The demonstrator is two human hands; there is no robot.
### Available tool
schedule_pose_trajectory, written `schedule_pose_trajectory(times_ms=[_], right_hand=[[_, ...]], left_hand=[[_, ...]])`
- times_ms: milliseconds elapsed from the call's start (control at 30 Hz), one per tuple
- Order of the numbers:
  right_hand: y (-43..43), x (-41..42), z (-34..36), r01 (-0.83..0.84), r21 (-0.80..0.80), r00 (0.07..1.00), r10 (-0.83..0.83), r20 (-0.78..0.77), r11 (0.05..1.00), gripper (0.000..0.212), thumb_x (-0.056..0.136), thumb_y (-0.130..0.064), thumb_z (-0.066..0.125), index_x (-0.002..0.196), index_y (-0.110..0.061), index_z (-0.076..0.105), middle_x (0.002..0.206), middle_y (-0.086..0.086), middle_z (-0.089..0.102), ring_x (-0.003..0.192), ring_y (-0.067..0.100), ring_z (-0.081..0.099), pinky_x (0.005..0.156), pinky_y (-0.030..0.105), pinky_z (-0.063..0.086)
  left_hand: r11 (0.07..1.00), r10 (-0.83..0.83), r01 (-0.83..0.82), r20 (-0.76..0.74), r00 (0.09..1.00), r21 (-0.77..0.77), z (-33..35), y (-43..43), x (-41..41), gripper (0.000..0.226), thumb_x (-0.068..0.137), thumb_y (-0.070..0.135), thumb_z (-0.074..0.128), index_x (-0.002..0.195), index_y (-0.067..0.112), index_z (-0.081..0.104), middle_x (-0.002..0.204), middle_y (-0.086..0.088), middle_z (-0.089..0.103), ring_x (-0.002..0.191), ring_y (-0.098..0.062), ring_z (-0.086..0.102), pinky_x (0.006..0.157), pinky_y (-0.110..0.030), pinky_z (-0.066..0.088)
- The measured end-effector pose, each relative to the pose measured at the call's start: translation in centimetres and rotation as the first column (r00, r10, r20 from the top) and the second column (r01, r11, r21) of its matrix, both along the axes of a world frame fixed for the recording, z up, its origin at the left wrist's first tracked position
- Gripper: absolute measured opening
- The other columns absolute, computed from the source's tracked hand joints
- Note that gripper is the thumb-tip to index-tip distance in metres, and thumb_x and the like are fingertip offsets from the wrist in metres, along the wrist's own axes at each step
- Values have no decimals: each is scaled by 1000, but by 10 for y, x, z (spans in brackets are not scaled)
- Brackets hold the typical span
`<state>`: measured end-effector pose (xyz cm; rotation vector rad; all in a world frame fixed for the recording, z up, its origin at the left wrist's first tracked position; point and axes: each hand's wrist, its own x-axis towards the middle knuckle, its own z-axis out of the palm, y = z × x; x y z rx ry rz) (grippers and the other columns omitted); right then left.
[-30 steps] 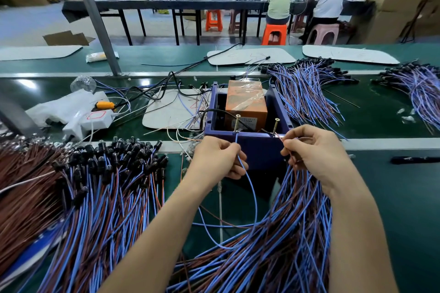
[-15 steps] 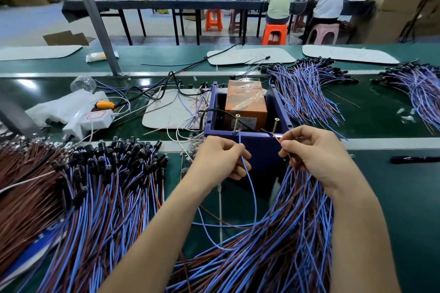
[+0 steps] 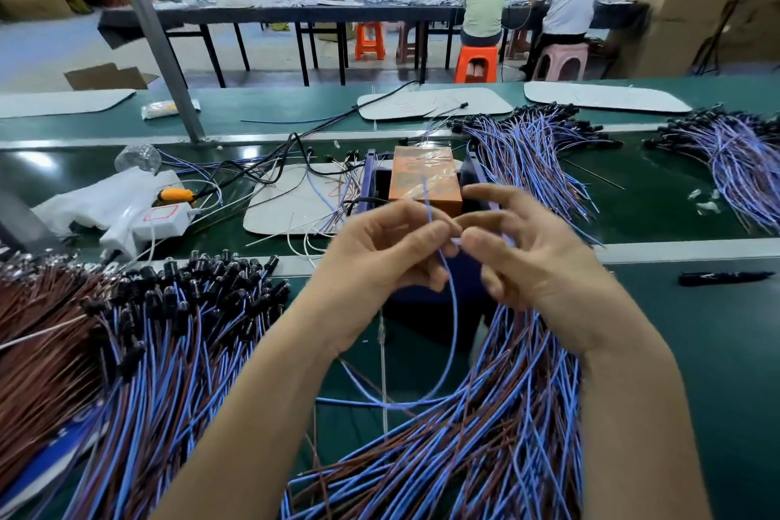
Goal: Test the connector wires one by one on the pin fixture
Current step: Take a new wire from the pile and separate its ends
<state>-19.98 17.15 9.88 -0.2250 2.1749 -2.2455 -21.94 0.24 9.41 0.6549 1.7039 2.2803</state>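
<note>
Across the green table [image 3: 675,350] sprawls a bundle of blue and brown wires [image 3: 485,435]. The dark blue plastic box fixture [image 3: 468,287] holds an orange taped block [image 3: 424,177]. The grip of the left hand [image 3: 380,262] and of the right hand [image 3: 536,262] is closed on one thin blue wire [image 3: 455,321], lifted before the box. Next, probably, its ends must touch the pins, hidden here.

Bare forearms reaching forward, fingertips meeting, left hand [image 3: 380,262] pinching thin blue wire [image 3: 453,321] between thumb and forefinger, right hand [image 3: 544,266] blurred, lower fingers curled round bundle of blue and brown wires [image 3: 519,355]
</note>
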Motion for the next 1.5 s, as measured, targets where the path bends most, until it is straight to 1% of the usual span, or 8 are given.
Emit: schedule_pose_trajectory(times_ms=[200,400,533,633,800,967,1167,1500], right_hand=[[-29,5,0,-369,272,929,365,66,889,12,85,-22,71,94,-15,68,74,11,69,41,10,51,36,17,32],[-20,4,3,-96,242,995,89,42,966,33,96,-29,50,86,-7,73,50,3,58,35,7,40,36,13,29],[-8,7,10,85,-21,996,-86,-34,996,41,87,-42,48,86,-8,71,57,6,64,38,8,45,34,12,28],[-6,8,12,138,-138,981,-155,-116,981,43,85,-42,47,89,-5,69,61,9,67,39,10,48,35,14,33],[-1,11,16,38,-313,976,-102,-192,949,51,80,-49,44,103,-10,67,87,15,73,54,14,60,48,20,50],[5,8,11,131,-125,977,-149,-150,983,58,75,-63,45,102,-19,70,93,9,74,48,12,54,41,17,37],[0,1,-8,-236,30,918,213,333,971,71,78,-69,38,117,-15,61,99,14,74,62,32,70,56,32,57],[28,9,0,94,192,980,-125,158,977,37,77,-43,64,90,-8,69,76,13,74,69,25,72,60,22,57]], left_hand=[[989,137,-127,-152,979,70,10,-17,0,14,78,20,64,85,16,76,76,-1,67,59,-11,60,60,-20,52],[936,124,-179,-193,973,-303,9,-30,-4,23,90,14,60,111,19,67,97,0,70,61,-12,55,55,-19,48],[702,-272,255,80,959,-665,4,-27,0,51,88,20,64,136,29,48,124,8,63,63,-15,61,53,-23,48],[631,-459,442,153,875,-637,-5,-5,6,56,88,16,66,138,27,44,120,2,65,69,-20,63,65,-30,53],[844,-282,241,-15,959,-479,-10,-2,1,17,97,13,50,98,10,67,68,0,63,54,-15,55,54,-21,48],[969,-242,242,19,970,-56,-5,-15,-7,31,92,17,44,90,11,74,68,-7,62,54,-14,55,53,-19,47],[974,-163,172,-69,984,151,-2,-13,-8,30,89,22,45,90,11,73,64,-6,58,50,-17,53,45,-21,46],[803,-596,576,-167,786,-154,-2,-56,-12,28,95,4,51,120,-4,61,116,-18,63,88,-29,61,85,-38,49]])
